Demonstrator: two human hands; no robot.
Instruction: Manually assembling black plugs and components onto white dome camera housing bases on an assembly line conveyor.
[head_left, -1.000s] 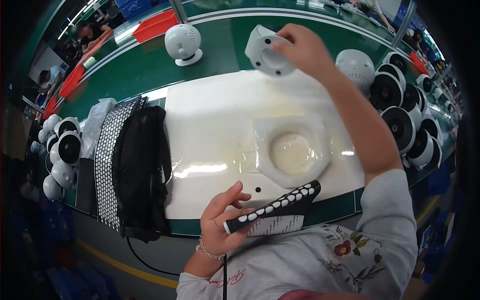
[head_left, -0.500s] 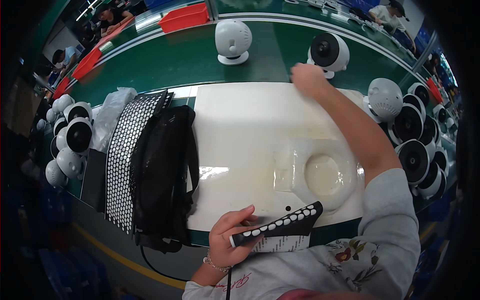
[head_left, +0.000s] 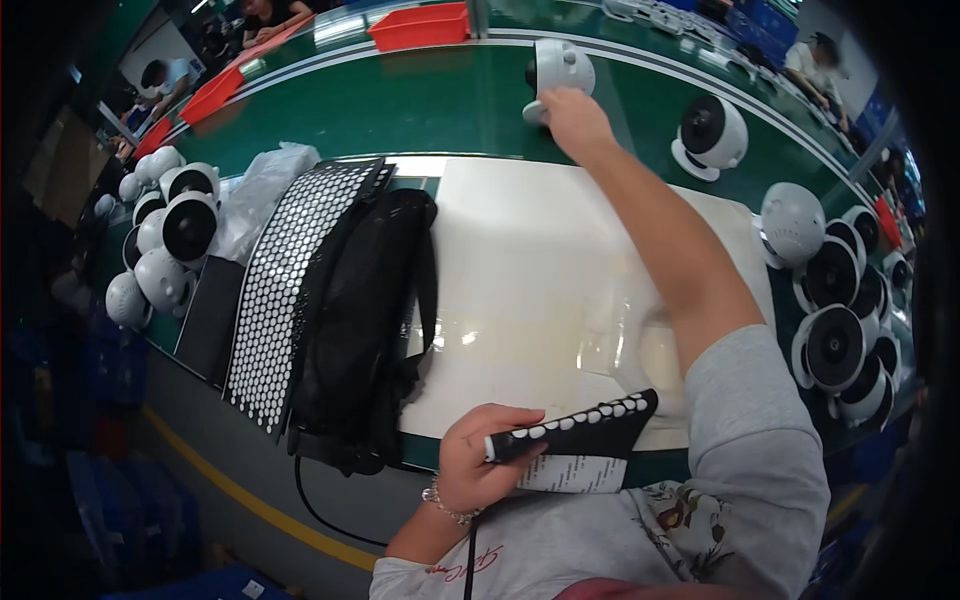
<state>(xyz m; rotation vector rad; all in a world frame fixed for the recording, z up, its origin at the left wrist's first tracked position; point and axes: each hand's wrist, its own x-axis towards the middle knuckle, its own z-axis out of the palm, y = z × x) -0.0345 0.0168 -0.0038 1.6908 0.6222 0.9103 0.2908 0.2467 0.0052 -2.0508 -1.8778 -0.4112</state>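
Round white machine [head_left: 568, 66]: black front turned left, held by us low down, far off | Dotted sheet [head_left: 597, 438]: black, white dots, bent, held by us close in, slanting up rightward

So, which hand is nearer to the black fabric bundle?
Left. The left hand is just right of the near end of the bundle; the right hand is beyond its far end, at a white device.

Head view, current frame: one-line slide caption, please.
At a green surface, the right grip clasps a round white device near its base; the left grip holds a white-dotted black sheet.
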